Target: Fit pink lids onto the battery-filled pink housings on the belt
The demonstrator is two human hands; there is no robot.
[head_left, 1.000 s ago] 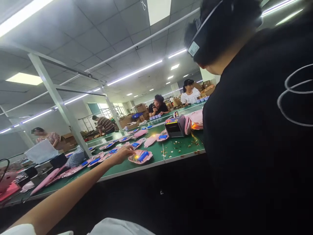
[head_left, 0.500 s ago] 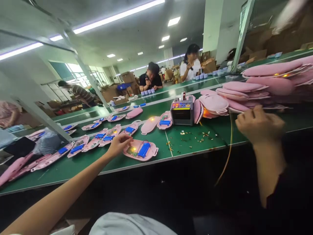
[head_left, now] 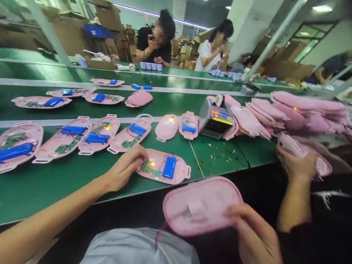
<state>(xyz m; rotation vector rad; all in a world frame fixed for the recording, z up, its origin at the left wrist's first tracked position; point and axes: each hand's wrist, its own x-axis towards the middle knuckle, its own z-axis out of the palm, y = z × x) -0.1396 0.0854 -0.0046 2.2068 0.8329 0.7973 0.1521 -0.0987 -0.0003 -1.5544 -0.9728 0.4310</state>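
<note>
My left hand (head_left: 128, 167) rests at the left end of an open pink shell (head_left: 176, 161), its fingers closed on the rim beside a green circuit board (head_left: 150, 170) with a lit yellow light. A blue battery (head_left: 169, 167) lies in the right half of that shell. In my right hand (head_left: 254, 227) is a pink cover (head_left: 199, 211), pinched by its right edge over my lap, with its hollow inner side showing. A thin dark red wire hangs below the cover's left side.
More open shells (head_left: 103, 134) line the green table (head_left: 68, 190) on the left. A dark device (head_left: 216, 117) stands beyond small scattered bits. Pink stacks (head_left: 302, 110) lie right, where another person's hands (head_left: 298, 163) hold a pink piece. Two people sit opposite.
My right hand has come into view holding the pink cover. The view has turned right and down. The other person's hand at right now holds a pink piece. My left hand stays at the shell.
</note>
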